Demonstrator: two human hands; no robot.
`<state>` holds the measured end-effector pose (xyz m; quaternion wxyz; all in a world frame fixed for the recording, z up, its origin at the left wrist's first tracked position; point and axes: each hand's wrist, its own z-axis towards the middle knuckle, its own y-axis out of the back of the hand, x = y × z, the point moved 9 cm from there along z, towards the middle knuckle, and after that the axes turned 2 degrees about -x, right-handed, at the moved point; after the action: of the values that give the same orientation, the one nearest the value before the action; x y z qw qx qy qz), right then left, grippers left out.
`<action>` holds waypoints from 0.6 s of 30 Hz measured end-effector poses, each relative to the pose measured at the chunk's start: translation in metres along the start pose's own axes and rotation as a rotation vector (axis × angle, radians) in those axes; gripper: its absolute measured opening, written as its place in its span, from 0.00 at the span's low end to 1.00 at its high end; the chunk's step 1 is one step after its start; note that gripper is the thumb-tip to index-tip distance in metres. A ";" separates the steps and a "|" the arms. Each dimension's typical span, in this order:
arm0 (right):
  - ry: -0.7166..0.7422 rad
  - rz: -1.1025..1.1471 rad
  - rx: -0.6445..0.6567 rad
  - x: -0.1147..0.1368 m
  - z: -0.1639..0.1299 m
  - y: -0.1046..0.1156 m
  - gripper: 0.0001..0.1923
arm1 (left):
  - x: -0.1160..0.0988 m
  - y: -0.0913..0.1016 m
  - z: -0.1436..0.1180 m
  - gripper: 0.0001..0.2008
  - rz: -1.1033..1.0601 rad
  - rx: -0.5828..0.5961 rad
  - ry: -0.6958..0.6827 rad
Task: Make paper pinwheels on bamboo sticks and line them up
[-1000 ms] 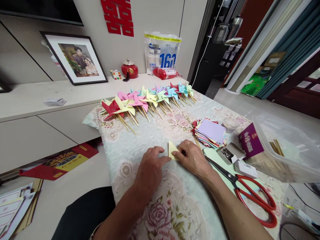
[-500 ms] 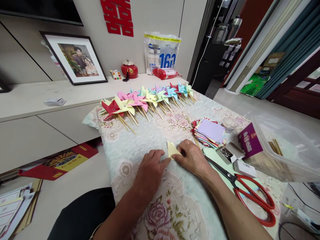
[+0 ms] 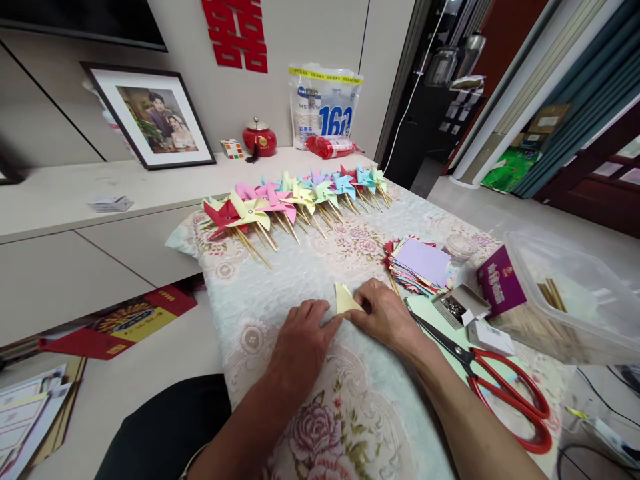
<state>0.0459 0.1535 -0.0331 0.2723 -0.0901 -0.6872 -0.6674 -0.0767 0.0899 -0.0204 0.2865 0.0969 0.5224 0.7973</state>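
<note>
A small folded piece of pale yellow paper (image 3: 345, 299) lies on the flowered tablecloth, its lower edge under my thumbs. My right hand (image 3: 384, 310) is closed on the paper's right side, with thumb and curled fingers pressing it. On the left, my left hand (image 3: 309, 327) rests on the cloth with its fingers stretched out, and its thumb reaches the paper's lower corner. Large red-handled scissors (image 3: 465, 357) lie beside my right forearm, partly over pale green paper (image 3: 425, 309). Beyond my right hand sits a stack of coloured paper squares (image 3: 423, 261).
Several finished paper pinwheels (image 3: 273, 200) on sticks line the table's far edge. To the right stand an open box of metal pins (image 3: 457, 307), a small white box (image 3: 490, 337), a round clear container (image 3: 459, 248) and a plastic bin with sticks (image 3: 590, 293).
</note>
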 end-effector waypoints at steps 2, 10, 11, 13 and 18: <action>0.003 0.001 0.004 0.000 0.000 0.000 0.09 | -0.004 0.001 0.001 0.14 0.039 0.005 -0.027; -0.003 0.047 0.025 -0.005 0.000 0.001 0.09 | -0.005 -0.001 0.003 0.12 0.083 0.050 -0.030; -0.001 0.049 0.031 -0.006 0.000 0.001 0.09 | -0.005 -0.001 0.002 0.12 0.075 0.041 -0.034; 0.003 0.054 0.039 -0.006 0.000 0.000 0.09 | -0.004 -0.001 0.000 0.13 0.061 0.021 -0.040; 0.005 0.062 0.057 -0.007 0.001 0.000 0.09 | -0.005 -0.003 -0.003 0.15 0.060 0.044 -0.040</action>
<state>0.0516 0.1563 -0.0371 0.2969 -0.1017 -0.7022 -0.6391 -0.0728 0.0858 -0.0239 0.2706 0.1346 0.5310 0.7916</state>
